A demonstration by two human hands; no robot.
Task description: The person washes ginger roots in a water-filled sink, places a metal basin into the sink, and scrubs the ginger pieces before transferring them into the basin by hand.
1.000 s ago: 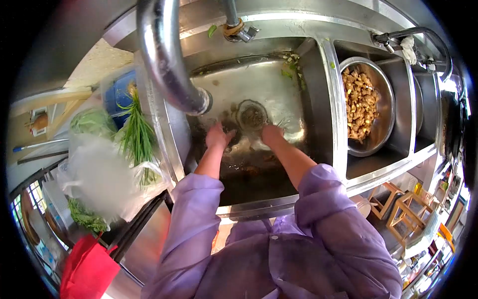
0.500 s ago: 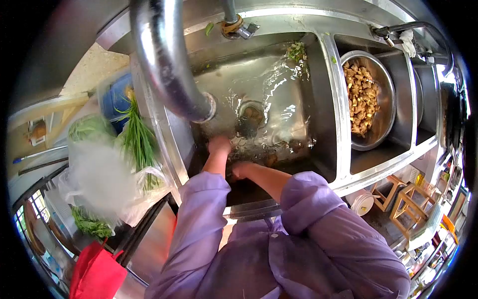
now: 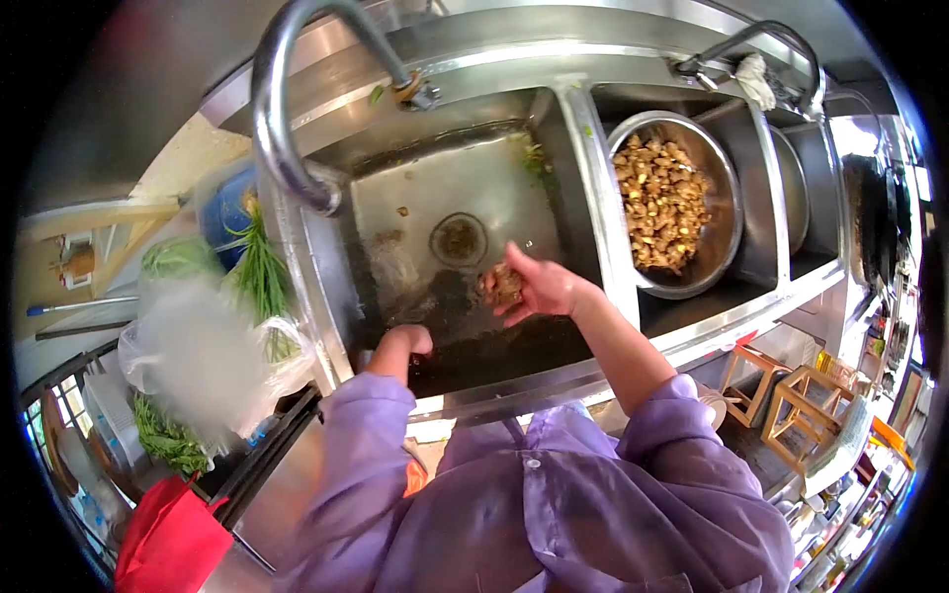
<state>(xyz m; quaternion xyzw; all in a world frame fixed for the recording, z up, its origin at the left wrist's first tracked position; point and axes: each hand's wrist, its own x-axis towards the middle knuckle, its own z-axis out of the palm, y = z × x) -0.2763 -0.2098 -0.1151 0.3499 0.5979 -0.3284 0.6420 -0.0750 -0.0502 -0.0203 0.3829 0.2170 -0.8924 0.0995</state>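
Observation:
My right hand (image 3: 532, 285) is raised over the water in the large sink basin (image 3: 573, 208), palm partly up, with its fingers curled round brown ginger (image 3: 507, 285). Low at the near left of the same basin is my left hand (image 3: 407, 344), knuckles showing and its fingers hidden beneath the hand and in the dark water. A steel bowl (image 3: 733, 212) full of ginger pieces (image 3: 664, 203) stands in the neighbouring basin, to the right of my right hand.
A curved faucet (image 3: 282, 128) arches over the left basin, and a second faucet (image 3: 751, 35) is at the back right. Green scraps (image 3: 534, 158) float in the far corner. Spring onions (image 3: 262, 267) and bagged vegetables lie left. Wooden stools (image 3: 806, 415) stand at the right.
My right hand has come up out of the water and moved right, holding ginger. My left hand has shifted lower and slightly left. The splashing water has calmed, and the view has shifted.

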